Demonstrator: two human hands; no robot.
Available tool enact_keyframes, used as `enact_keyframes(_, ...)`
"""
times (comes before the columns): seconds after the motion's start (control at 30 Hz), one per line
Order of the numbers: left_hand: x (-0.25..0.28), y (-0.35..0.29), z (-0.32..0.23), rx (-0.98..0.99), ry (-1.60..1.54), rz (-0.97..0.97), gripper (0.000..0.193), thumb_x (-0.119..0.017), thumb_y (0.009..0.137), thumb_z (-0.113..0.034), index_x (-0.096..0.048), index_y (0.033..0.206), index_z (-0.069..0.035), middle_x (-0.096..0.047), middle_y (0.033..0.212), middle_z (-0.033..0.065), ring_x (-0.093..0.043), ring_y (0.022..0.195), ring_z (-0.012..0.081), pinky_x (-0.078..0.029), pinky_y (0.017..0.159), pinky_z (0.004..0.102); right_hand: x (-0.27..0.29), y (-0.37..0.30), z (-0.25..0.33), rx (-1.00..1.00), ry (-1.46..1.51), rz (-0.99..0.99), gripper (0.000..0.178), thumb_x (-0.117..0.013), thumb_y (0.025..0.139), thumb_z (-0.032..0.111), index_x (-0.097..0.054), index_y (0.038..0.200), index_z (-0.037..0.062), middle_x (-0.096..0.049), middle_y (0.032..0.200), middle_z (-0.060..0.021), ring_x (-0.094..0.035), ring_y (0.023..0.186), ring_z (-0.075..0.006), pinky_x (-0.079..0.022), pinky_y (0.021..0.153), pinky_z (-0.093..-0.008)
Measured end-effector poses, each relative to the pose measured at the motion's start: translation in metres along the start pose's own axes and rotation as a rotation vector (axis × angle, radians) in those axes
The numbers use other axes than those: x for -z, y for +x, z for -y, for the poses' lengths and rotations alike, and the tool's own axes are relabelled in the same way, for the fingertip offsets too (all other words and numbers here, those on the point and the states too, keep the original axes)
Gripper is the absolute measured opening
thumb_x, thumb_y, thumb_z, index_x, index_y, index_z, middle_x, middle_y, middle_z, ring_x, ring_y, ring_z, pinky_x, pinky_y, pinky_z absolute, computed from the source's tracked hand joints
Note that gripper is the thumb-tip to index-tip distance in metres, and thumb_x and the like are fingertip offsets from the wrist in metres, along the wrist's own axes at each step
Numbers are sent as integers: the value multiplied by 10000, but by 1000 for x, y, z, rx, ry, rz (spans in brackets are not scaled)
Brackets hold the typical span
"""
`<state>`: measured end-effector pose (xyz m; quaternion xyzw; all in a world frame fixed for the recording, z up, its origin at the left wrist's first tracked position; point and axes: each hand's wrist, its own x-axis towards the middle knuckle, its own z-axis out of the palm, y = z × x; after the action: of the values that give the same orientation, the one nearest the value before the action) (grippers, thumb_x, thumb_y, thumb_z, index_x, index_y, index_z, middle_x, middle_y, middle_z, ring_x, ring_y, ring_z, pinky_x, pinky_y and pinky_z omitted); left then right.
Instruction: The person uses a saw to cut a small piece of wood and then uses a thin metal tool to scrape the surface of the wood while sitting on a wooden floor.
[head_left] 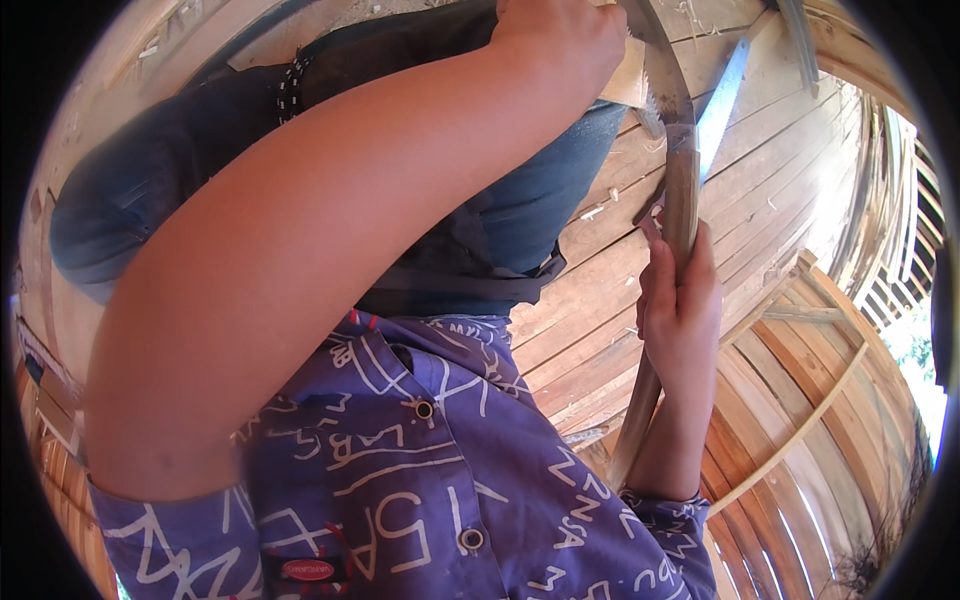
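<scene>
The right hand [682, 300] is wrapped around the wooden handle of a curved, long-handled knife [681, 185], which runs between the right forearm and the upper edge of the view. Left of the knife's blade, the left hand [562, 38] is bent with its fingertips mostly hidden, so I cannot tell what it grips; a pale wood piece [628, 78] sits just below it, near the blade. Right of the knife, a shiny tapered metal blade [722, 112] rests over the plank floor [585, 290].
</scene>
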<state>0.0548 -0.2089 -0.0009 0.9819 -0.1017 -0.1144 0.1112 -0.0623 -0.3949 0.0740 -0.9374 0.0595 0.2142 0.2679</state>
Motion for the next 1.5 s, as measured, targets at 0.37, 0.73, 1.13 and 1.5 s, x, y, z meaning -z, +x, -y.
enact_keyframes(0.37, 19, -21, -9, 2, 108, -86, 394, -691, 747, -95, -565, 1102, 22, -693, 931, 187, -714, 873, 287, -576, 732, 372, -11, 2, -20, 189, 104, -64, 199, -535, 977, 63, -459, 1144, -14, -550, 632, -226, -592, 559, -392, -418, 501, -420)
enact_keyframes(0.73, 21, -29, -17, -24, 196, -94, 441, -681, 727, -89, -549, 1129, 36, -688, 923, 190, -713, 866, 303, -575, 725, 374, -22, -10, -29, 223, 154, -112, 272, -524, 1012, 134, -473, 1228, -23, -562, 641, -168, -577, 535, -276, -404, 496, -384)
enact_keyframes(1.13, 8, -19, 0, 6, 101, -110, 458, -767, 714, -157, -556, 1100, -29, -702, 950, 132, -721, 873, 257, -580, 702, 380, -24, -7, 1, 155, 103, -107, 226, -542, 962, 46, -447, 1159, -6, -596, 674, -294, -612, 662, -501, -449, 537, -515)
enact_keyframes(1.5, 3, -13, 13, -21, 2, -66, 422, -728, 722, -76, -515, 1080, -8, -677, 920, 173, -718, 845, 312, -587, 707, 390, -26, -5, 19, 55, 45, -103, 248, -529, 972, 69, -437, 1192, -2, -599, 666, -293, -623, 658, -493, -460, 533, -497)
